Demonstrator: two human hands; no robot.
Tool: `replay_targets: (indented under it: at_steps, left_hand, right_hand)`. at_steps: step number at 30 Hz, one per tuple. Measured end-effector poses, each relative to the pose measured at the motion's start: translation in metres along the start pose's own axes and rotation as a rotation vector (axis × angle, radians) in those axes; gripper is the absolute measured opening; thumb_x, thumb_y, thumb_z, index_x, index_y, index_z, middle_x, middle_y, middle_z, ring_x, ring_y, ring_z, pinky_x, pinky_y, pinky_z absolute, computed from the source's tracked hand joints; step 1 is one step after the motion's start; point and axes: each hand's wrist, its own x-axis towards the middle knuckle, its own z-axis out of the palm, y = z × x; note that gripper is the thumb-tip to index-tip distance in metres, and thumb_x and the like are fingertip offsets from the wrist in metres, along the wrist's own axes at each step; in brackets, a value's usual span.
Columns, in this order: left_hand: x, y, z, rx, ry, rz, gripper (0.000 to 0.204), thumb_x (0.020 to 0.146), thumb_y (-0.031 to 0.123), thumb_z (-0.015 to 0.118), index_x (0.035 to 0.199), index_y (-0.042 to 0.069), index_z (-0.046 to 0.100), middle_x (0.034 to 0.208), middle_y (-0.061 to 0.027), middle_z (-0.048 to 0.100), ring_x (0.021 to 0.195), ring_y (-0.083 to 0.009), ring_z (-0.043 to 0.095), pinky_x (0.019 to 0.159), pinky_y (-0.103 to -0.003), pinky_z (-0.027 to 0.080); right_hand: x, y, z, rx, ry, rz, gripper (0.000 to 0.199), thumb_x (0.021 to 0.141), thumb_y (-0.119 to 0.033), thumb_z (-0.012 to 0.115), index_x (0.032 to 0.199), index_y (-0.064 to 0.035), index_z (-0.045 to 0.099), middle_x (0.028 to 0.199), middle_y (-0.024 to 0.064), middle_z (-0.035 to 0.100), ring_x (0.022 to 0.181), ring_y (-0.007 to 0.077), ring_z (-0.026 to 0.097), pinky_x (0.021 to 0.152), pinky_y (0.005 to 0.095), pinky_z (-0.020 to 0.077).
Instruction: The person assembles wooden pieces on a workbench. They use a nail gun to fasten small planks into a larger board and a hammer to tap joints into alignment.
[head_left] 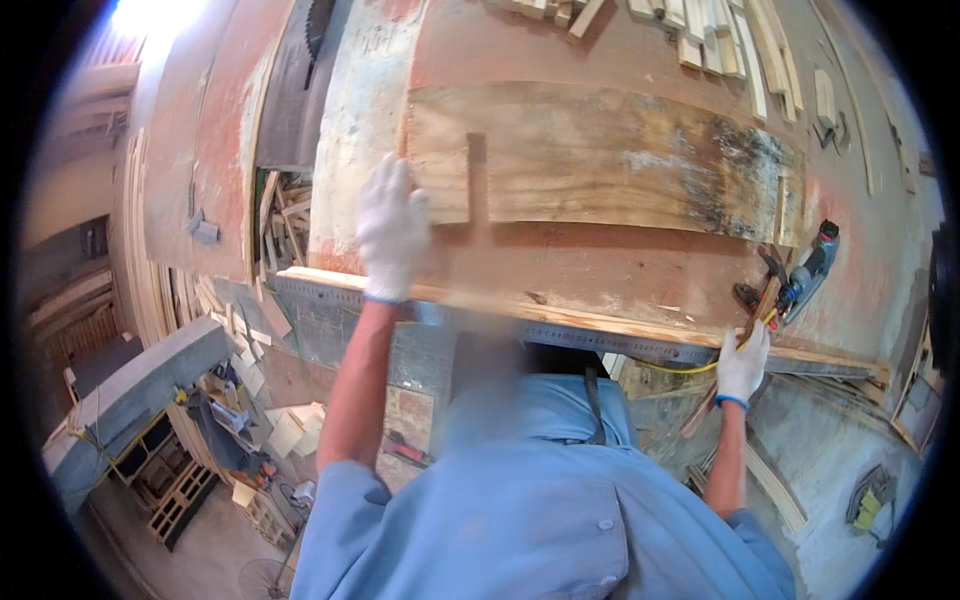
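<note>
Head view: one white-gloved right hand (741,372) curls at the workbench's (600,260) front edge; what it grips, I cannot tell. One white-gloved left hand (390,235), blurred, reaches forward, fingers extended. One long wooden strip (620,322) lies along that edge, beside one metal ruler (620,343) with printed graduations. Beyond lies one plywood board (590,150); one power tool (808,272) sits near the right hand.
</note>
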Motion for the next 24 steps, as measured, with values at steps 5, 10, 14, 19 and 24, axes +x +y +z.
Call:
replay_targets:
  at_steps: [5,10,14,19,24]
  left_hand:
    - [0.017,0.04,0.021,0.024,-0.017,-0.1,0.049,0.101,0.025,0.06,0.142,-0.001,0.06,0.151,-0.0294,0.053,0.136,-0.0426,0.055,0.115,-0.049,0.044]
    - [-0.001,0.034,0.012,0.006,-0.143,-0.08,0.053,0.102,0.023,0.059,0.15,0.002,0.054,0.16,-0.0285,0.045,0.136,-0.0401,0.057,0.11,-0.047,0.049]
    - [-0.005,0.026,0.013,-0.151,-0.178,-0.168,0.057,0.103,0.018,0.058,0.158,0.008,0.048,0.166,-0.0262,0.037,0.143,-0.0415,0.051,0.113,-0.047,0.047]
    - [-0.005,0.015,0.014,-0.206,-0.159,-0.108,0.055,0.104,0.015,0.056,0.158,0.008,0.048,0.168,-0.0231,0.035,0.151,-0.0372,0.043,0.119,-0.042,0.041]
    - [-0.003,0.009,0.019,-0.174,-0.17,-0.072,0.053,0.106,0.015,0.054,0.158,0.008,0.048,0.169,-0.0223,0.034,0.153,-0.0354,0.04,0.12,-0.041,0.039]
  right_hand:
    - [-0.02,-0.021,-0.012,0.073,-0.063,0.286,0.065,0.092,-0.028,0.073,0.149,-0.006,0.05,0.14,0.027,0.06,0.128,0.045,0.059,0.107,0.0515,0.0483]
    - [-0.03,-0.03,-0.026,0.312,-0.09,0.356,0.05,0.09,-0.024,0.073,0.135,-0.0048,0.062,0.123,0.022,0.07,0.116,0.0399,0.068,0.101,0.0478,0.0518]
    - [-0.045,-0.025,-0.023,0.844,-0.233,0.831,0.029,0.094,-0.02,0.075,0.115,-0.0065,0.06,0.077,0.0073,0.061,0.048,0.0146,0.056,0.042,0.0329,0.0463]
    - [-0.051,0.011,-0.062,1.365,-0.494,0.919,0.019,0.102,-0.03,0.065,0.108,-0.0123,0.06,0.068,-0.0029,0.052,0.049,0.0114,0.05,0.042,0.0299,0.0405]
    - [-0.078,0.006,-0.1,1.872,-0.783,0.865,0.009,0.104,-0.019,0.055,0.11,-0.0132,0.06,0.064,-0.0064,0.044,0.046,0.01,0.043,0.041,0.0289,0.0309]
